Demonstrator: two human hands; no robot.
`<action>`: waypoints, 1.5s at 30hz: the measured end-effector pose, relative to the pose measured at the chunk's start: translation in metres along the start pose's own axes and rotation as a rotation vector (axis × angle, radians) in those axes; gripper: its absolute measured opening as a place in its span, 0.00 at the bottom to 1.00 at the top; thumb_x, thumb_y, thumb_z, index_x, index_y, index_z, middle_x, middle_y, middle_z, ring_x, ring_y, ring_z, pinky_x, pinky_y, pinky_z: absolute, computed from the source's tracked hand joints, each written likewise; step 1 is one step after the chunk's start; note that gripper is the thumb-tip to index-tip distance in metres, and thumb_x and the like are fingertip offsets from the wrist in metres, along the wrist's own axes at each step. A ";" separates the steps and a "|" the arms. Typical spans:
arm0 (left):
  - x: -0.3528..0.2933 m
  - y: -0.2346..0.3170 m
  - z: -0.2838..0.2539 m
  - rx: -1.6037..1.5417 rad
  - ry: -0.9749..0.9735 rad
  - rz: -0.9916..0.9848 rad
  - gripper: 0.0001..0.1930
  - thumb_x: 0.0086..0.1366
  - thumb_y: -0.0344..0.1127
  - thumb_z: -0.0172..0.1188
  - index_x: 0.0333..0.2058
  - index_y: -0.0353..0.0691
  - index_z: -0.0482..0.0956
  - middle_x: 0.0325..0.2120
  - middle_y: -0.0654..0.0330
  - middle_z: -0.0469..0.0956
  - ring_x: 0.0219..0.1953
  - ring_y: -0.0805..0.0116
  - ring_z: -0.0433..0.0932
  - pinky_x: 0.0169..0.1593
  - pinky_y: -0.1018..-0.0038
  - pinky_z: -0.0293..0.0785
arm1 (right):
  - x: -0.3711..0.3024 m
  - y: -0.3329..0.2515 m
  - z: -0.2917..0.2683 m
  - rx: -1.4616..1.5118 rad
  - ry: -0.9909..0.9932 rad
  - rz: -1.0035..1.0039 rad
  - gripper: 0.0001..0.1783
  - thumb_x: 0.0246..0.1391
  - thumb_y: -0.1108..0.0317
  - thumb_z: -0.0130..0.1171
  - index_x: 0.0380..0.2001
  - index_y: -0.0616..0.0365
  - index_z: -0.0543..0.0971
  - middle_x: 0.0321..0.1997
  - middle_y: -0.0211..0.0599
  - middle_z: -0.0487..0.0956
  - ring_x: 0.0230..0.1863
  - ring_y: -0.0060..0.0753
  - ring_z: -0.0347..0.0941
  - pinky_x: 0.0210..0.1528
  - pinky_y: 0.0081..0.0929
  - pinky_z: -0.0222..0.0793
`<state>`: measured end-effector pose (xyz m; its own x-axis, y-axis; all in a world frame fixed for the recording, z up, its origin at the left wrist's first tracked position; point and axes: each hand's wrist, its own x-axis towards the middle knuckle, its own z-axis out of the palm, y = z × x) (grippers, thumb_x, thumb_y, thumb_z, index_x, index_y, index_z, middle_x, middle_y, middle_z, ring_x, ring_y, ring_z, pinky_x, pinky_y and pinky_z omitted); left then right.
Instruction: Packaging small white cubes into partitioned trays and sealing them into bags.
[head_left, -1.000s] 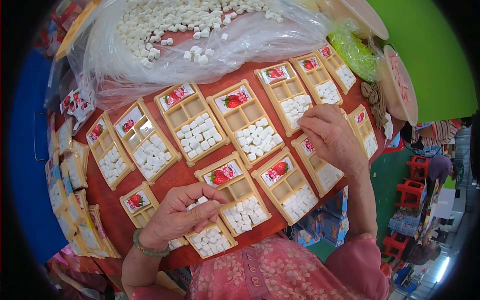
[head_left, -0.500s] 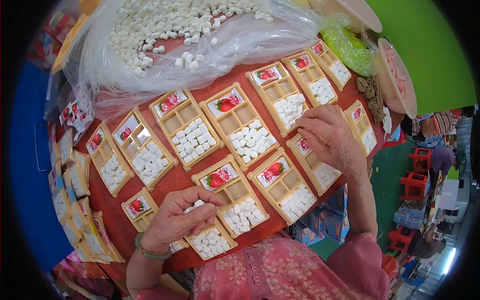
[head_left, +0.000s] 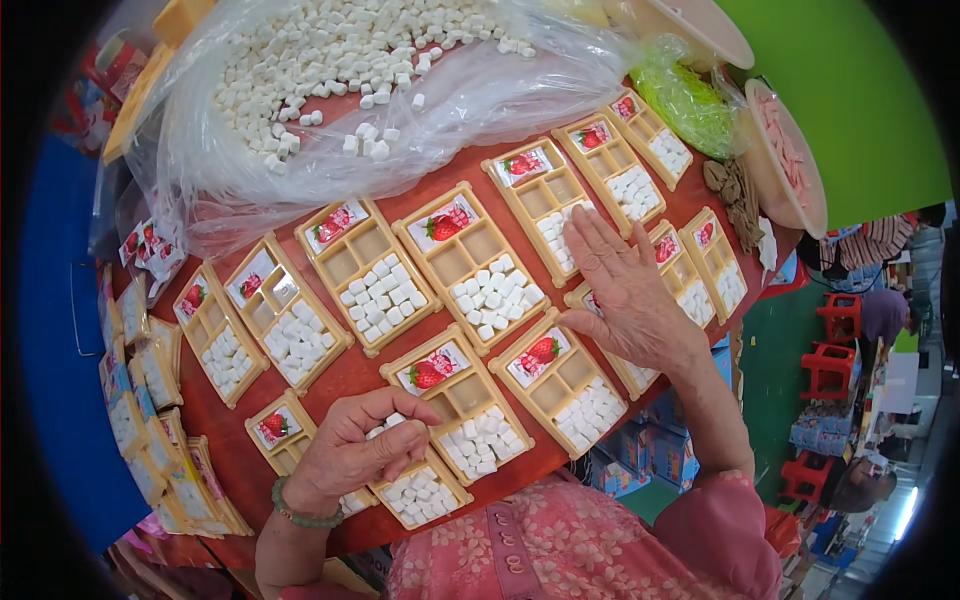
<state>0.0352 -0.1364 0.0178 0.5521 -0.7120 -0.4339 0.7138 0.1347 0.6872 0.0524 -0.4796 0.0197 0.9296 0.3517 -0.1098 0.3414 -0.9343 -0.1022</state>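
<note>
Beige compartment trays stand in slanting rows on the red table, each with a strawberry-printed sachet in one section and small white marshmallows in the largest. My right hand [head_left: 635, 300] lies flat, fingers stretched, its fingertips on the marshmallows [head_left: 553, 238] of a tray [head_left: 515, 195] in the far row. Under its palm another tray is partly hidden. My left hand [head_left: 350, 445] is curled around a few marshmallows [head_left: 393, 420], with white showing between thumb and forefinger. It hovers over the near trays, beside a filled tray [head_left: 480, 395].
A large heap of loose marshmallows [head_left: 300, 75] lies on clear plastic sheeting [head_left: 480, 120] at the back. Filled trays are stacked at the left edge [head_left: 165, 450]. At the right are a bowl of pink sticks [head_left: 785, 150], a green bag [head_left: 685, 105] and a brown cloth [head_left: 735, 200].
My right hand has gone from bent, pinched fingers to a flat, spread palm, its fingertips staying by the same tray's marshmallows. My left hand keeps its hold, almost still.
</note>
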 end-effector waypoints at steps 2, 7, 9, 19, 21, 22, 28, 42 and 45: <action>0.001 -0.001 0.000 0.003 -0.004 0.011 0.12 0.72 0.31 0.53 0.49 0.29 0.75 0.27 0.61 0.75 0.21 0.83 0.67 0.25 0.86 0.62 | -0.001 0.004 -0.006 0.010 -0.003 -0.011 0.44 0.62 0.46 0.53 0.71 0.59 0.51 0.77 0.48 0.47 0.77 0.45 0.41 0.75 0.52 0.33; 0.001 -0.003 -0.001 0.004 0.010 0.026 0.12 0.72 0.32 0.54 0.48 0.30 0.75 0.27 0.62 0.76 0.20 0.84 0.68 0.25 0.86 0.63 | -0.006 0.023 -0.029 0.515 0.257 0.155 0.30 0.62 0.71 0.53 0.66 0.63 0.62 0.72 0.51 0.59 0.74 0.49 0.52 0.73 0.37 0.48; 0.001 -0.005 -0.001 0.035 0.025 0.036 0.13 0.72 0.34 0.54 0.47 0.29 0.75 0.26 0.61 0.76 0.19 0.83 0.67 0.23 0.86 0.62 | -0.004 0.029 -0.020 0.458 0.373 0.133 0.23 0.61 0.74 0.53 0.60 0.63 0.70 0.67 0.51 0.67 0.70 0.48 0.60 0.69 0.34 0.57; 0.000 -0.003 0.001 0.085 0.060 0.067 0.15 0.70 0.37 0.56 0.46 0.29 0.76 0.26 0.59 0.76 0.18 0.82 0.67 0.21 0.86 0.61 | 0.006 0.050 -0.016 0.371 0.534 0.154 0.05 0.52 0.75 0.62 0.33 0.63 0.81 0.33 0.41 0.79 0.39 0.41 0.75 0.41 0.34 0.70; 0.000 -0.004 0.001 0.099 0.055 0.062 0.15 0.70 0.37 0.57 0.45 0.29 0.76 0.26 0.58 0.76 0.18 0.81 0.67 0.21 0.86 0.60 | 0.009 0.059 -0.015 0.356 0.575 0.170 0.04 0.52 0.74 0.63 0.32 0.63 0.81 0.31 0.40 0.79 0.37 0.40 0.75 0.39 0.35 0.69; 0.000 -0.004 0.001 0.093 0.071 0.054 0.15 0.70 0.37 0.57 0.45 0.29 0.76 0.26 0.58 0.76 0.17 0.81 0.67 0.21 0.86 0.60 | 0.010 0.064 -0.013 0.326 0.603 0.182 0.04 0.52 0.74 0.63 0.32 0.63 0.81 0.30 0.40 0.78 0.37 0.40 0.75 0.40 0.34 0.69; 0.000 -0.004 0.003 0.075 0.088 0.055 0.15 0.69 0.37 0.58 0.44 0.29 0.76 0.25 0.58 0.76 0.17 0.81 0.66 0.22 0.86 0.60 | 0.018 0.066 -0.011 0.397 0.584 0.133 0.05 0.52 0.75 0.63 0.34 0.61 0.82 0.31 0.39 0.78 0.38 0.40 0.75 0.42 0.34 0.70; -0.003 -0.003 0.008 0.080 0.070 0.062 0.14 0.71 0.35 0.55 0.47 0.29 0.76 0.28 0.60 0.77 0.21 0.83 0.68 0.24 0.88 0.63 | 0.035 0.046 -0.006 0.286 0.413 0.046 0.07 0.51 0.75 0.63 0.36 0.58 0.81 0.34 0.35 0.77 0.44 0.38 0.73 0.50 0.36 0.63; -0.003 -0.002 0.009 0.088 0.080 0.052 0.14 0.71 0.35 0.55 0.47 0.29 0.76 0.28 0.60 0.77 0.21 0.83 0.68 0.24 0.88 0.64 | 0.036 0.045 -0.008 0.305 0.470 0.028 0.08 0.51 0.75 0.62 0.37 0.58 0.80 0.33 0.36 0.76 0.43 0.39 0.73 0.50 0.36 0.63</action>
<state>0.0278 -0.1403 0.0227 0.6224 -0.6477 -0.4395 0.6451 0.1065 0.7567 0.1021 -0.5099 0.0190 0.9233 0.1987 0.3288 0.3254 -0.8594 -0.3945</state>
